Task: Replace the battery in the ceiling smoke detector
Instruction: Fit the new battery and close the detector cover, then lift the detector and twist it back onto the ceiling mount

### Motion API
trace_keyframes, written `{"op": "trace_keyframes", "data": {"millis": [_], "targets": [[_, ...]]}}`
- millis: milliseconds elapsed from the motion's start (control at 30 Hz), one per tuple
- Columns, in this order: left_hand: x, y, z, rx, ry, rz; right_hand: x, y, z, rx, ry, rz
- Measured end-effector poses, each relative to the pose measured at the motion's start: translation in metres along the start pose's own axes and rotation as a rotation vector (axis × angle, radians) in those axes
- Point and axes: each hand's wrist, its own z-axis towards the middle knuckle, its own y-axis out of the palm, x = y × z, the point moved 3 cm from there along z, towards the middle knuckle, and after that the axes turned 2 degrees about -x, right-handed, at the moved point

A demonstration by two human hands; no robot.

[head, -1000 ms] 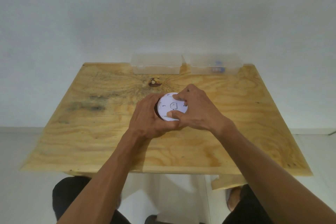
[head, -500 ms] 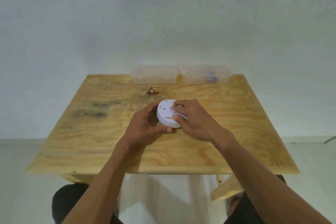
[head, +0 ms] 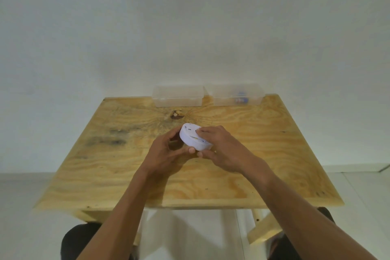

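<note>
A round white smoke detector (head: 193,140) is held tilted above the middle of the wooden table (head: 130,175), its flat face turned up and away from me. My left hand (head: 166,152) cups it from the left, thumb under its near rim. My right hand (head: 223,150) grips it from the right, fingers over the top face and thumb beneath. Two clear plastic boxes stand at the table's far edge: the left box (head: 178,96) looks empty, the right box (head: 237,95) holds a small blue and white item that may be a battery (head: 241,99).
A dark knot (head: 176,114) marks the wood just in front of the left box. A white wall rises behind the table. A pale floor and a wooden leg brace (head: 263,231) show below the near edge, beside my dark-clothed knees.
Both hands have tilted the detector, so its side wall now faces me instead of its flat face. The camera has pitched up, so the table sits lower in view.
</note>
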Motion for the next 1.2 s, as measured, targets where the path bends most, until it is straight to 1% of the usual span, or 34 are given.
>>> {"op": "trace_keyframes", "data": {"millis": [67, 133, 233, 300, 367, 433, 567, 700, 900, 1033, 1200], "targets": [[0.004, -0.003, -0.001, 0.027, -0.002, -0.013, -0.001, -0.001, -0.002, 0.081, -0.024, 0.055], [0.004, -0.004, 0.000, 0.067, 0.005, 0.033, -0.001, -0.003, -0.002, 0.197, -0.030, 0.152], [0.001, -0.008, 0.001, 0.209, -0.010, 0.070, 0.000, -0.006, -0.003, 0.348, 0.046, 0.416], [0.001, -0.011, 0.000, 0.264, -0.022, 0.036, -0.001, -0.007, -0.004, 0.384, 0.112, 0.681], [0.005, -0.010, -0.001, 0.250, -0.029, -0.026, -0.003, -0.007, -0.006, 0.372, 0.149, 0.933], [0.010, -0.009, -0.002, 0.235, -0.034, -0.115, -0.006, -0.007, -0.008, 0.372, 0.162, 1.045], [0.016, -0.008, -0.006, 0.249, -0.032, -0.196, -0.006, -0.007, -0.012, 0.397, 0.204, 1.113], [0.016, -0.007, -0.009, 0.296, -0.037, -0.228, -0.006, -0.004, -0.015, 0.406, 0.232, 1.105], [0.017, -0.003, -0.007, 0.302, -0.031, -0.268, -0.004, -0.005, -0.018, 0.401, 0.249, 1.119], [0.020, -0.001, -0.005, 0.296, -0.034, -0.297, 0.000, -0.008, -0.018, 0.401, 0.274, 1.201], [0.026, 0.005, -0.003, 0.253, -0.020, -0.298, 0.004, -0.007, -0.020, 0.404, 0.321, 1.313]]}}
